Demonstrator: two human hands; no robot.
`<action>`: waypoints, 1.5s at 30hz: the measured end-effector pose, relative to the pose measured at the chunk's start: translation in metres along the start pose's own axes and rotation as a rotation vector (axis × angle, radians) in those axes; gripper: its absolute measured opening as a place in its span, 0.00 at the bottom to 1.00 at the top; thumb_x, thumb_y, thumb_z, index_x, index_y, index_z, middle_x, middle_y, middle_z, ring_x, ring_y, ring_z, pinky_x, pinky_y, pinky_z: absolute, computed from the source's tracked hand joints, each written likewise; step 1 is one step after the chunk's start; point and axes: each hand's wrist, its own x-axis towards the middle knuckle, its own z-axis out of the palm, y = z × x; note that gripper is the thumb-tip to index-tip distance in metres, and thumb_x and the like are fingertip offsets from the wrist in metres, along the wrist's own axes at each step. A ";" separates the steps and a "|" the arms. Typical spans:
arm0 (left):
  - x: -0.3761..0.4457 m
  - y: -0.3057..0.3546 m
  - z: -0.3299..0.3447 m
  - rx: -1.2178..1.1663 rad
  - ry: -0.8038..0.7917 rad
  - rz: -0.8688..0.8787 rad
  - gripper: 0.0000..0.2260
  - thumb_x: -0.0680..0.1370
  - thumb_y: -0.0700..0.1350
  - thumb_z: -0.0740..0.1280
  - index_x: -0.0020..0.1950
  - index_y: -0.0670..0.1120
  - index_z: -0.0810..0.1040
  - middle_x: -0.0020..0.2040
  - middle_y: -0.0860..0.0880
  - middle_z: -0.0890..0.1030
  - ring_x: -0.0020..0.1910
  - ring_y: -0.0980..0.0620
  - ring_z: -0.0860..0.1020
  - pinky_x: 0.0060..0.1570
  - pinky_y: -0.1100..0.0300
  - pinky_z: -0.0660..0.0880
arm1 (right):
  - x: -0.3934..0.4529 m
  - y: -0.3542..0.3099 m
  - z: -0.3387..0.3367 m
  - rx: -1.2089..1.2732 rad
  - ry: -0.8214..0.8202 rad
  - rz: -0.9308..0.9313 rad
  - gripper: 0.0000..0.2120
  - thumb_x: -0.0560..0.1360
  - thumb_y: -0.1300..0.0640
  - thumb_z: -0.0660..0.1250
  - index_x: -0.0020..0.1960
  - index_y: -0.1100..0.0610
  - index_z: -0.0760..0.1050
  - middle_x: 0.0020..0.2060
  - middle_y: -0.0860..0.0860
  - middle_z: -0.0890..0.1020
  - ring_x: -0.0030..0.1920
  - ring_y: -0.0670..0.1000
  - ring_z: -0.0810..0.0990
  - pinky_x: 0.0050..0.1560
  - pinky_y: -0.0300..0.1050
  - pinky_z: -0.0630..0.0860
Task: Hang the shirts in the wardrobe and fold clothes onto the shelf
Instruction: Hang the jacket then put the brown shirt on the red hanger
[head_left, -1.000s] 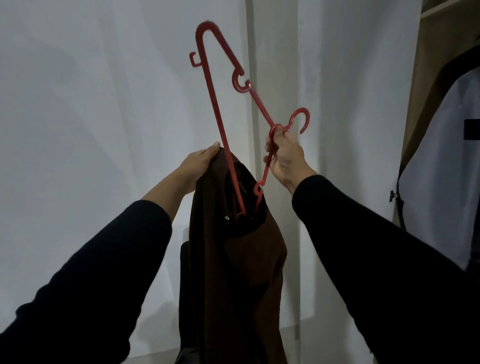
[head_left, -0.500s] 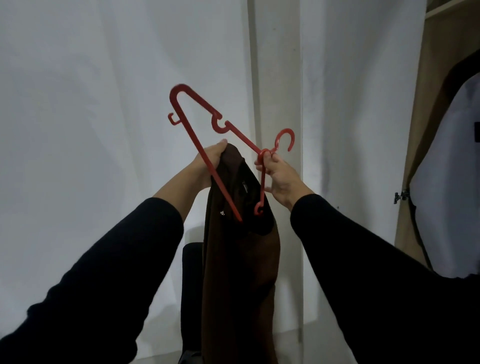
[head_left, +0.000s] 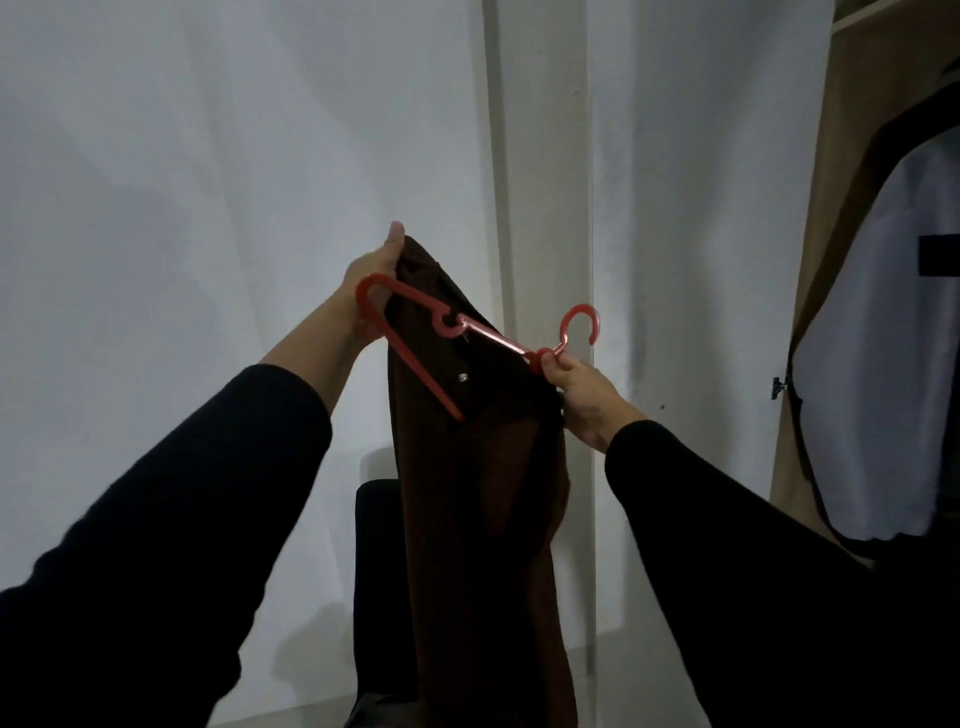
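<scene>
Two hands at work: left hand (head_left: 370, 291) gripping shirt (head_left: 467, 467) collar up high to open it, right hand (head_left: 576, 392) fingers (head_left: 555, 370) pinching hanger (head_left: 415, 358) neck, feeding one arm inside, wardrobe (head_left: 852, 208) just right.

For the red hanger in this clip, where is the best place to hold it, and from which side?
Grip the red hanger at its neck, just below the hook, coming from the right, as the right hand does. The hook juts clear of the brown shirt there, while its other end lies at the collar that the left hand holds up.
</scene>
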 end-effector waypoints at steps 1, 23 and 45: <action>0.001 0.000 -0.004 0.060 -0.040 0.020 0.19 0.76 0.61 0.63 0.42 0.44 0.74 0.36 0.49 0.80 0.38 0.49 0.79 0.34 0.59 0.76 | -0.001 -0.003 -0.002 0.021 0.039 -0.016 0.15 0.82 0.52 0.56 0.63 0.57 0.74 0.50 0.49 0.79 0.59 0.52 0.74 0.66 0.54 0.67; 0.020 -0.035 -0.012 1.087 0.114 -0.110 0.19 0.73 0.54 0.70 0.52 0.39 0.74 0.40 0.46 0.77 0.34 0.52 0.75 0.32 0.63 0.72 | -0.002 -0.028 -0.022 -0.239 0.329 -0.233 0.15 0.81 0.55 0.58 0.65 0.59 0.73 0.53 0.50 0.79 0.55 0.47 0.75 0.62 0.44 0.71; 0.033 -0.058 -0.037 0.061 -0.207 -0.459 0.08 0.76 0.38 0.55 0.43 0.42 0.73 0.38 0.46 0.77 0.40 0.49 0.77 0.44 0.54 0.77 | 0.012 -0.018 -0.039 -0.546 0.369 -0.159 0.17 0.81 0.53 0.59 0.66 0.59 0.71 0.61 0.54 0.76 0.65 0.54 0.72 0.69 0.50 0.68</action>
